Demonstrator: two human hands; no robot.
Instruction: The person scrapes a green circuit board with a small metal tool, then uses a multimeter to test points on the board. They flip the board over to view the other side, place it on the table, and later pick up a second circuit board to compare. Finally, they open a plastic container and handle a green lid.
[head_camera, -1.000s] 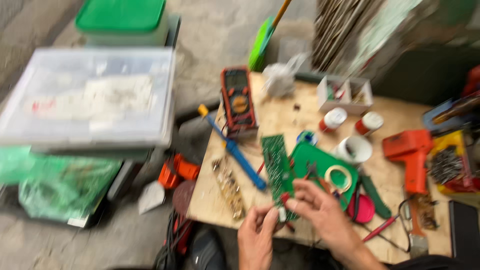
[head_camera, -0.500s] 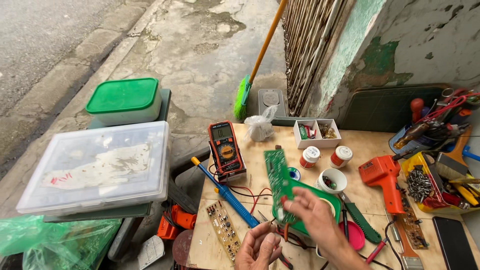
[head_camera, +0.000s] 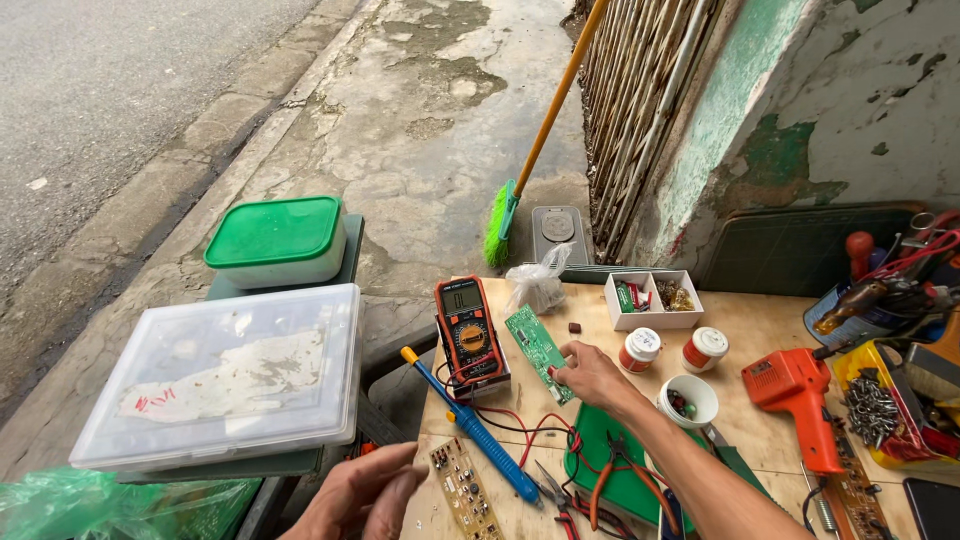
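1. Nearest, at the bottom edge, the left hand (head_camera: 365, 490) rests at the wooden table (head_camera: 770, 325)'s front corner with loosely curled fingers, holding nothing; its fingertips lie just beside a tan circuit board (head_camera: 462, 487) that lies flat on the table.
2. Beside that board lie a blue-handled soldering iron (head_camera: 480, 440), small cutters and orange-handled pliers (head_camera: 612, 480) on a green mat (head_camera: 610, 470).
3. The right hand (head_camera: 590, 375) reaches forward over the table, its fingers pinched on the near end of a green circuit board (head_camera: 537, 350), which lies angled between an orange multimeter (head_camera: 468, 330) and the small jars.
4. Two white jars with red labels (head_camera: 640, 350) stand by a white cup (head_camera: 690, 400) of small parts; an orange heat gun (head_camera: 795, 395) lies to the right.
5. Further back sit a white divided box (head_camera: 652, 298) of parts and a knotted clear bag (head_camera: 538, 285).
6. Left of the table, a clear flat lidded case (head_camera: 225, 375) rests on a stand; behind it sits a white tub with a green lid (head_camera: 277, 238).
7. Farthest, a green broom (head_camera: 500, 220) with a yellow handle leans toward the metal gate.
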